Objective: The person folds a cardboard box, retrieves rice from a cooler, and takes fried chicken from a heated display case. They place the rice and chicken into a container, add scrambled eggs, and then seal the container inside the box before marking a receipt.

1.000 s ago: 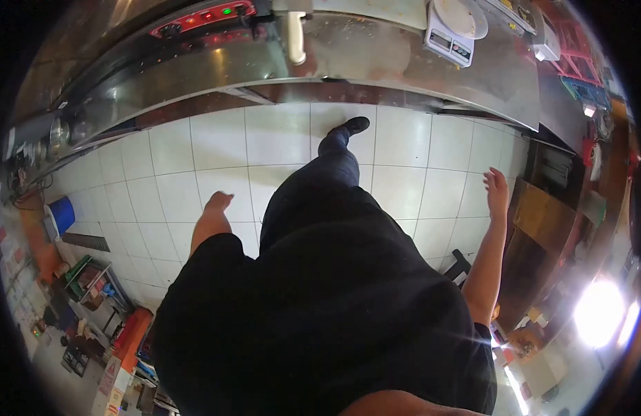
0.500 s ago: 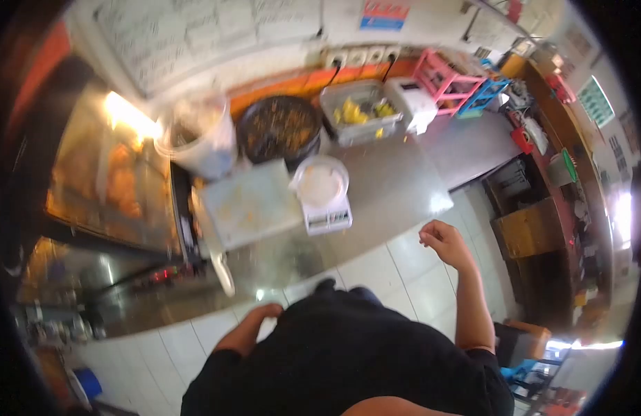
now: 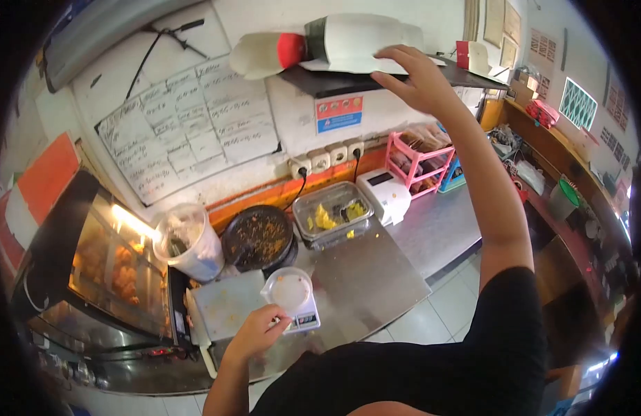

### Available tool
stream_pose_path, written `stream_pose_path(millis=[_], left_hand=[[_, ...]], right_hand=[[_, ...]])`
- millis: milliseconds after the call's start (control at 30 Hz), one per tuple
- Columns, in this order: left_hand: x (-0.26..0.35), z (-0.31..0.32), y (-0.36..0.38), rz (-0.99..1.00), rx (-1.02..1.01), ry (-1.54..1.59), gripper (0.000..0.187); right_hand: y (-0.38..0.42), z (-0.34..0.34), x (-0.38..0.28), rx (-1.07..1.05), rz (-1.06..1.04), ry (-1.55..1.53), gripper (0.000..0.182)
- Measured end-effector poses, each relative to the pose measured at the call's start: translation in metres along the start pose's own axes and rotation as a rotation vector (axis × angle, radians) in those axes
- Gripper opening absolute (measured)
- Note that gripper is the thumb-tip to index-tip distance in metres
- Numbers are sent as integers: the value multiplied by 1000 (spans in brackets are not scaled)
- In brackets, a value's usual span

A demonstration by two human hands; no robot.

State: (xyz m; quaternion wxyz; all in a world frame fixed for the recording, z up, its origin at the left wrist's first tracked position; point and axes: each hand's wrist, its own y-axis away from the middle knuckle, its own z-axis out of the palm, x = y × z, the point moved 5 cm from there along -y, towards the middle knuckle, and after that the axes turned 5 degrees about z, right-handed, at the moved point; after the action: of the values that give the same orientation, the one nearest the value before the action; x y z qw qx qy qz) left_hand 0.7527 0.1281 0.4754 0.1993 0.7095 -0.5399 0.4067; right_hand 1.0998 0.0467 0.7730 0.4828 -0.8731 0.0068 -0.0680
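Observation:
My right hand [image 3: 417,80] is raised at the wall shelf [image 3: 334,84], its fingers apart beside a stack of white paper or cartons [image 3: 365,43]. Nothing shows between thumb and fingers. Low in the view, my left hand [image 3: 263,329] is closed at the front edge of the white kitchen scale [image 3: 306,319], partly over it; whether it holds anything is too small to tell. A round clear dish [image 3: 289,290] rests on the scale. To its left lies a pale cutting board [image 3: 227,305], with a knife [image 3: 208,357] along its left side.
A black pan [image 3: 258,239], a white bucket [image 3: 195,243] and a metal tray [image 3: 334,239] with yellow pieces stand along the back. The lit food case [image 3: 112,270] is at the left, a pink rack [image 3: 421,166] at the right.
My right hand has risen from over the floor to the shelf. My left hand has moved from near my body to the scale. The view has tilted up, showing the shelf.

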Motion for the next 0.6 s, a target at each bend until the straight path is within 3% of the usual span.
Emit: stream_pose_path(millis=[33,67,133,200,267,333,400,500,600], left_hand=[[9,-4,-6,72,-12,-29,18],[10,-8,-11,78,-11,-38,18],[10,-11,-21,-12,-30,-153,17],[39,-20,-32,21,42,-179,17],[63,-31,-49,43,108,-212,18],[91,-37,-71,240,126,-222,19],[156,-38,-114,480,18,-418,18],[211,-31,-152,554,-47,-490,15],[252,-22,-178,757,-9,-599,15]], right_hand=[[-10,15,32,-68,52,48,47],[-13,25,53,-57,52,50,47],[-13,49,86,-385,315,66,57],[-10,52,96,-634,358,47,65],[-13,36,94,-627,335,-7,62],[-9,30,96,-629,176,-16,58],[-16,34,119,-613,144,-208,56],[-16,42,133,-629,162,-212,57],[-4,26,123,-716,167,-125,52]])
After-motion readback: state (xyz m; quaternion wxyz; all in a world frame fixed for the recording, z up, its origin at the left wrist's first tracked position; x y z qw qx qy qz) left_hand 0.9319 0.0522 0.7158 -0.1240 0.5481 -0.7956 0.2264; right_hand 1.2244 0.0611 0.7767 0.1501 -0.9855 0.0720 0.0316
